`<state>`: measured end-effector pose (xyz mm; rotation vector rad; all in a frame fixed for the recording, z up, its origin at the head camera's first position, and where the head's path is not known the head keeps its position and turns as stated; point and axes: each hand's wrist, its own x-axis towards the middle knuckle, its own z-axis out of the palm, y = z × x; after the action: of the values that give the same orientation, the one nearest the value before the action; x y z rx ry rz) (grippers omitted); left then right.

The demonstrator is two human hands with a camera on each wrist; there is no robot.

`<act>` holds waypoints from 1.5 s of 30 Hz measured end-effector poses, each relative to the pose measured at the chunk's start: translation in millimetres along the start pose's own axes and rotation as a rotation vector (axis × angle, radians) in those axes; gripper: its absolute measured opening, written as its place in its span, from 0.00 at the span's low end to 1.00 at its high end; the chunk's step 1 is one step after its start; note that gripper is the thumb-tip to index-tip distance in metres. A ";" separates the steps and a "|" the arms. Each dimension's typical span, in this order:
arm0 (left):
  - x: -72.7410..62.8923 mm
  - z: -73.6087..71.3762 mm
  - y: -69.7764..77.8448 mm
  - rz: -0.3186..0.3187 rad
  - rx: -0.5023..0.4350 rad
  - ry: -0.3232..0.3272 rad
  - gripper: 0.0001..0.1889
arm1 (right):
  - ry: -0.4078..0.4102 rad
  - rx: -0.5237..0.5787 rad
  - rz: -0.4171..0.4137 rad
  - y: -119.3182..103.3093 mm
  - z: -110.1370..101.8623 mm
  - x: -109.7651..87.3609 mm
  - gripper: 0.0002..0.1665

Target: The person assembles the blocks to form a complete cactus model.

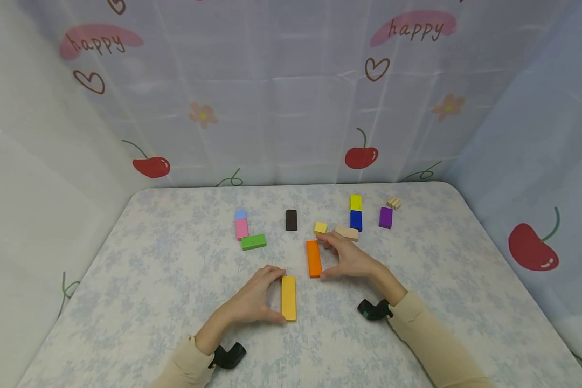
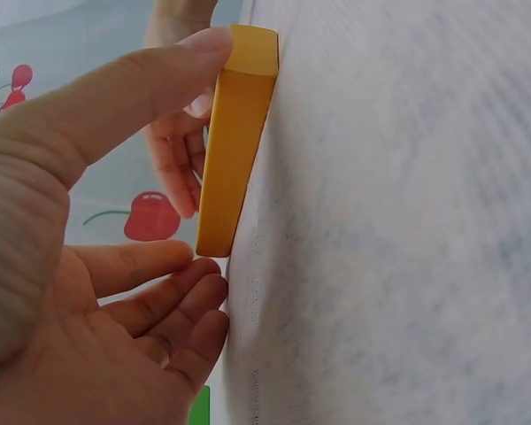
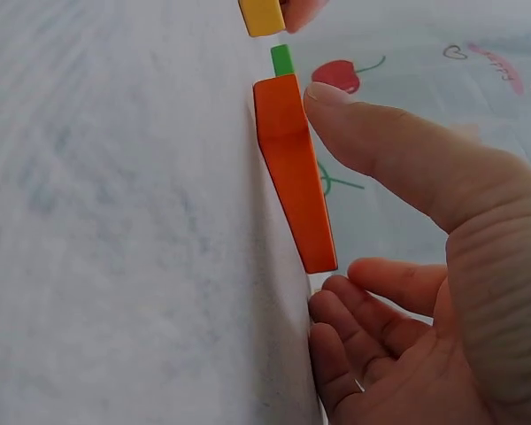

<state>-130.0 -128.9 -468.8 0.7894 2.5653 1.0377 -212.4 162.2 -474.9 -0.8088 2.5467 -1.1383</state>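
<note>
Bench (image 1: pixel 126 302), pale, blue-mottled, is carrying loose coloured blocks. Amber block (image 1: pixel 289 298) is lying nearest the front; the left hand (image 1: pixel 252 299) is spreading widely beside it, thumb and index bracketing its ends, gripping nothing. Orange block (image 1: pixel 313 260) is lying farther back, to the right; the right hand (image 1: pixel 351 260) is likewise spreading, thumb and fingers curving around its ends, gripping nothing. Farther back are lying: green block (image 1: pixel 254 242), pink block (image 1: pixel 241 229), dark block (image 1: pixel 291 220), small yellow cube (image 1: pixel 320 228), blue block (image 1: pixel 356 221), purple block (image 1: pixel 385 217).
</note>
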 end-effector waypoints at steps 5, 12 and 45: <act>0.2 0.4 0.4 0.002 0.010 0.000 0.50 | -0.006 0.001 0.011 -0.1 1.0 0.7 0.57; 0.0 1.0 1.6 -0.016 0.020 -0.004 0.48 | -0.014 -0.024 0.021 -0.1 2.6 1.1 0.55; 18.5 35.8 41.0 0.015 0.032 -0.003 0.47 | 0.008 -0.072 -0.023 -8.9 9.1 -1.3 0.48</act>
<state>-113.9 -73.8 -466.0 0.8195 2.5838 1.0015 -204.0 152.6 -474.5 -0.8545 2.6043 -1.0642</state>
